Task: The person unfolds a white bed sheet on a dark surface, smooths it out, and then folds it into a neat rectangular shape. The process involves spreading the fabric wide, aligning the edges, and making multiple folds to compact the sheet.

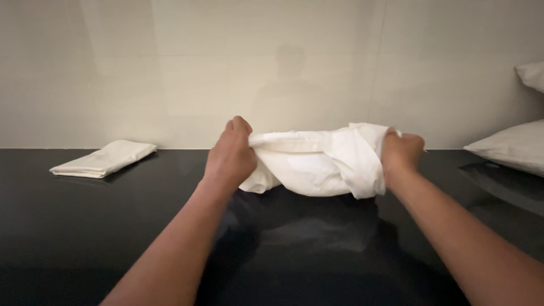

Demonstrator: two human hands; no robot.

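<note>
Left hand: my left hand (231, 154) is closing in a fist around the left end of the white cloth (317, 161), knuckles toward the camera, thumb lying along the top hem.
Right hand: my right hand (402, 152) is clenching the right end of the same cloth, fingers curled under and hidden by the bunched fabric.
White cloth: I am holding it stretched between both fists, lifted just above the black table (85, 226) near the far wall; it is thin, soft woven fabric, creased and gathered into a sagging roll, with a stitched hem showing along the upper edge and a loose fold hanging below at the left.
Black table: a smooth, glossy dark surface is mirroring the cloth and my forearms as a dim blur directly under the hands.
Folded cloth: a second white piece (105, 158) is lying flat on the table well to the left, folded into a neat, slim rectangle against the wall.
Pillows: two plump white pillows (510, 146) are sitting at the right edge, one above the other, only partly in view.
Wall: a pale, matte panelled wall (170, 73) is rising behind the table, carrying a faint shadow.
</note>
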